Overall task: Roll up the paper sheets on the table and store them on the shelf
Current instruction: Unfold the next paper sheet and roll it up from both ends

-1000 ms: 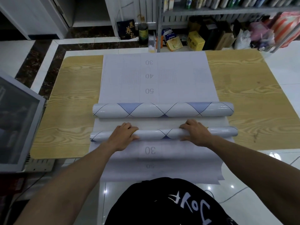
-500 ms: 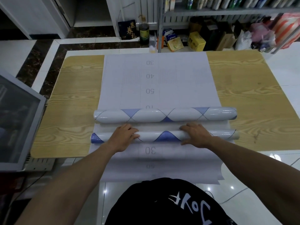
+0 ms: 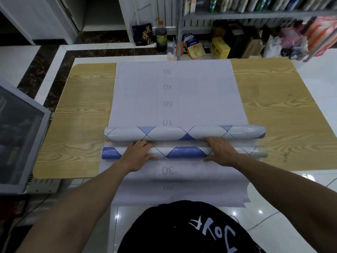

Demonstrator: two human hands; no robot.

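Paper roll point(image 3: 184, 152), under left hand point(image 3: 138, 153), right hand point(image 3: 222, 152)

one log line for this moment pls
phase: roll-up | left hand: rests on near roll | right hand: rests on near roll | far roll: lies just beyond | sheet: flat across table
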